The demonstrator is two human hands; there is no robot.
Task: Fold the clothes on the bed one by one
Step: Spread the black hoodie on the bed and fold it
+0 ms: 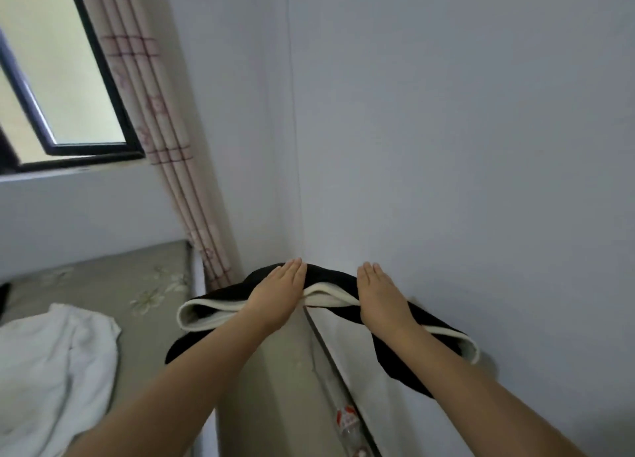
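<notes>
Both the left hand (278,290) and the right hand (378,293) are holding the black garment (330,277) up, fingers straight over its top edge; its long axis is running sideways, right of the bed (103,274).

the black garment (261,281) looks like soft matt cloth with a thick cream lining. the white garment (58,346) is limp, creased fabric. the bed (103,277) wears a dull printed floral sheet. the wall (446,147) is smooth, matt paint.

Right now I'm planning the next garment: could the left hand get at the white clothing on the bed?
Probably yes: the white clothing lies uncovered, but the left hand rests on the black garment.
</notes>
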